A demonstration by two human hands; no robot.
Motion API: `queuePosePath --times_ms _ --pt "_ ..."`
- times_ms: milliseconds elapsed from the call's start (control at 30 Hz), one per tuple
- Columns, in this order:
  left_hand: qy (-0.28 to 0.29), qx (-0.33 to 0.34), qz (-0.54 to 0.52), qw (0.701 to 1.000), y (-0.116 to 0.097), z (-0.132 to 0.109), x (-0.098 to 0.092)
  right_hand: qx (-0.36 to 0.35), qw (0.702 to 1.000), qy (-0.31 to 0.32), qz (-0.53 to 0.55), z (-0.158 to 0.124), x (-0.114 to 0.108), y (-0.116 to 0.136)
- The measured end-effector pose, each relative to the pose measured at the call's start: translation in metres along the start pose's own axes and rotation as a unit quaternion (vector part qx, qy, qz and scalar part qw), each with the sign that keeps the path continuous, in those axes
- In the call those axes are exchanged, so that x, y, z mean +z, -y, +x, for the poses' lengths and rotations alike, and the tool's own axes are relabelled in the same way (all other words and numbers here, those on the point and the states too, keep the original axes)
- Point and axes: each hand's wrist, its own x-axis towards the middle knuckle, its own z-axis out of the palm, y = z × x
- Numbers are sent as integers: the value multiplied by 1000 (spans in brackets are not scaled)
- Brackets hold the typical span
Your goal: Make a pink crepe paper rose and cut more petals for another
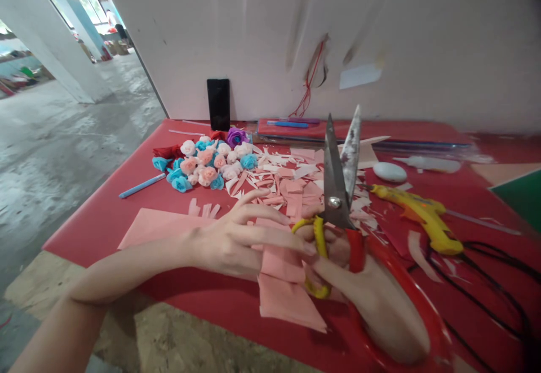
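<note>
My right hand is wrapped through the handles of large scissors, one handle red and the other bound in yellow. Their blades point up and stand slightly apart. A folded strip of pink crepe paper hangs between my two hands, close to the yellow handle. Across it lie the fingers of my left hand, gripping it from the left; the thumb is hidden. Fingers of the right hand come up to the strip's edge too. Under my left wrist a wider pink paper sheet rests on the red tabletop.
Paper roses in white, pink, blue and purple are heaped at the left back. Pink paper scraps spread behind my hands. A yellow glue gun with a black cord lies right. A phone leans on the white board.
</note>
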Motion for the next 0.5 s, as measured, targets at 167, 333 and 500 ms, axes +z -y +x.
queuePosePath --times_ms 167,333,500 --pt "6 -1 -14 1000 0 2 -3 24 997 34 66 -1 -1 -4" --pt "-8 -9 -15 1000 0 3 -3 56 992 47 99 -2 1 -7" --pt "-10 -41 -16 999 -2 3 -5 7 1000 26 15 0 -6 -6"
